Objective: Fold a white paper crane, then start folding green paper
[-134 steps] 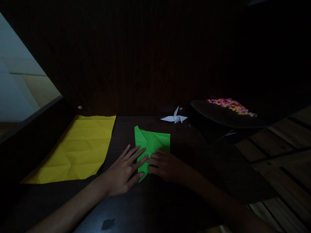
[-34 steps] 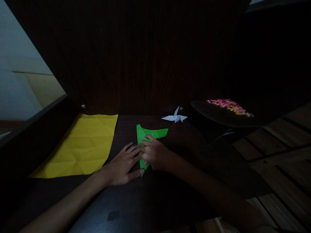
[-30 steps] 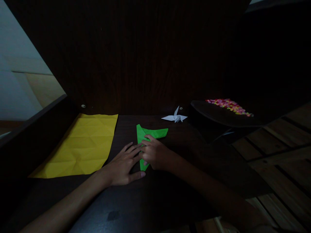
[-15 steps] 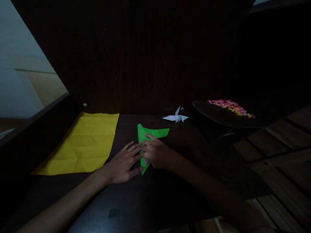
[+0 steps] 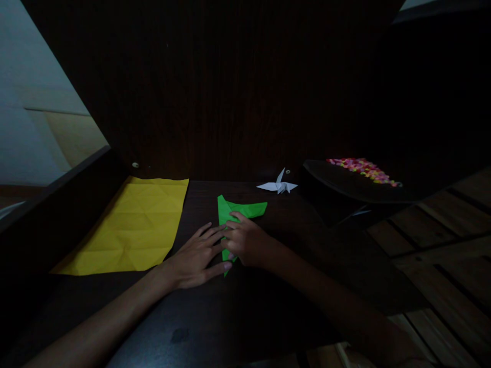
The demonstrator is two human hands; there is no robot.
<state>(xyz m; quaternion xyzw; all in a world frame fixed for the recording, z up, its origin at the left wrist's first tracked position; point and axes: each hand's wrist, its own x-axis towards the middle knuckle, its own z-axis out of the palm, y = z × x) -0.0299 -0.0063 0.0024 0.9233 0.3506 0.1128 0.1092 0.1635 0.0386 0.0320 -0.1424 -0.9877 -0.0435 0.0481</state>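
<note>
A partly folded sheet of green origami paper [image 5: 249, 209] lies on the dark wooden surface, one pointed flap reaching right and another up. My left hand [image 5: 199, 258] rests flat at its left side with the fingers spread, fingertips and thumb on the lower part of the paper. My right hand [image 5: 245, 240] is curled over the middle, its fingers closed on the paper and meeting the left fingertips. Those fingers hide much of the centre and the folds there.
A creased yellow sheet [image 5: 146, 225] lies to the left. A white paper crane [image 5: 282, 187] stands at the back by the upright panel [image 5: 230, 102]. Small pink and yellow pieces [image 5: 364, 169] lie on a dark raised ledge [image 5: 345, 186] at right.
My left thumb has slid a little to the right across the lower tip of the green paper. My right hand and the paper stay almost where they were.
</note>
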